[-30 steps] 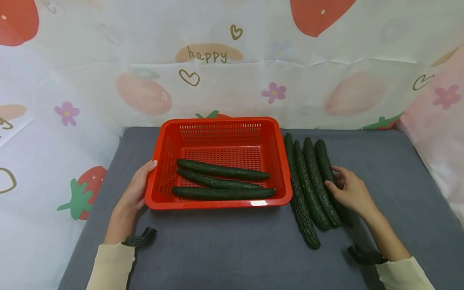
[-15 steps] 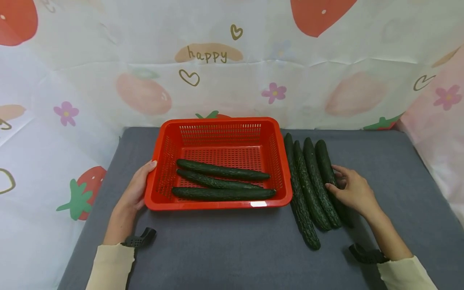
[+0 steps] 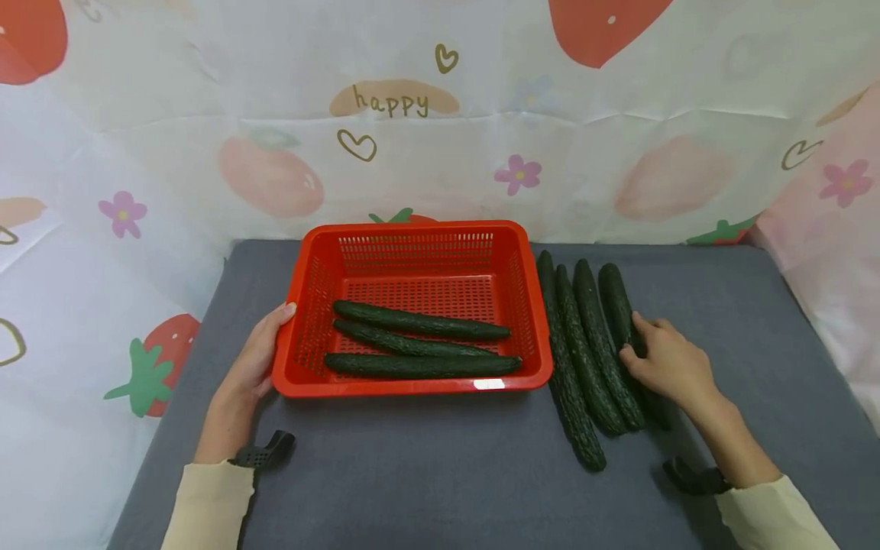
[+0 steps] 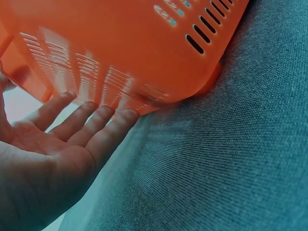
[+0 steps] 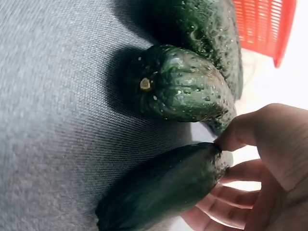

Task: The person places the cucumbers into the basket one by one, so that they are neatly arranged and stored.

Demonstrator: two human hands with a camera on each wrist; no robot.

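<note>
"Where was the cucumber you were working on?"

"On my head feed, the rightmost cucumber [image 3: 614, 290] was at the right end of the row, its far end slightly apart from its neighbour. I couldn't tell whether its whole length rested on the grey bench [image 3: 412, 473]."

"And the right hand [image 3: 670, 363]?"

"Clamped on that cucumber. My right wrist feed showed the thumb against one side and the fingers round the other, with one tapered end jutting free of the grip."

"What lay beside it?"

"Three neighbouring cucumbers [image 3: 590, 349], slanting side by side, between the held one and the red basket [image 3: 412, 388]. The leftmost ran close along the basket's right side; I couldn't make out whether they touched."

"What did you have the left hand [image 3: 257, 351] doing?"

"Holding the basket at its left side: thumb over the rim, fingers stretched against the slotted outer wall, as I saw on the left wrist feed."

"Anything inside?"

"Three loaded cucumbers [image 3: 422, 367], lying roughly crosswise in the near half, over the perforated floor."

"And beyond the bench?"

"I saw a pale curtain [image 3: 412, 176] printed with strawberries, flowers, hearts and the word 'happy'."
</note>
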